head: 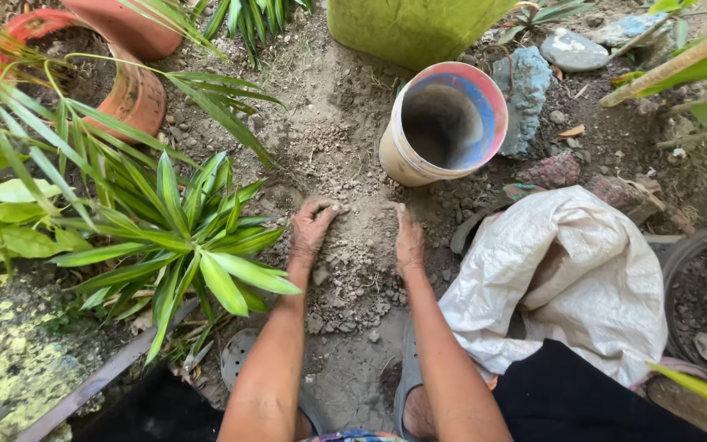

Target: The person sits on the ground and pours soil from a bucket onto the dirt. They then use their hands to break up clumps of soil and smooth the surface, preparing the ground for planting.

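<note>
Ground: bare garden soil, dry and crumbly, with small stones and plants all round.
Left hand: the left hand lies palm down on the near-left edge of a low heap of loose dirt, fingers together and slightly curled, tips pointing away from the person; it grips nothing.
Right hand: the right hand rests on its edge against the right side of the same heap, fingers straight and close together, holding nothing.
Between the hands: the heap sits between both palms, which face inward like two walls; each hand touches it.
Bucket: a tan bucket with a pink and blue rim lies tilted just beyond the heap, a little to the right, its mouth turned toward the person. Its inside looks dark and I cannot tell how full it is.
Direction: the bucket lies ahead of the hands and slightly right, so the right hand is the nearer one; its long axis runs roughly away from the person.
Right side: a crumpled white sack lies beside the right forearm, near a blue-painted rock.
Left side: a green leafy plant spreads close to the left wrist, and clay pots lie further off.
Near edge: sandals show by the feet.
</note>
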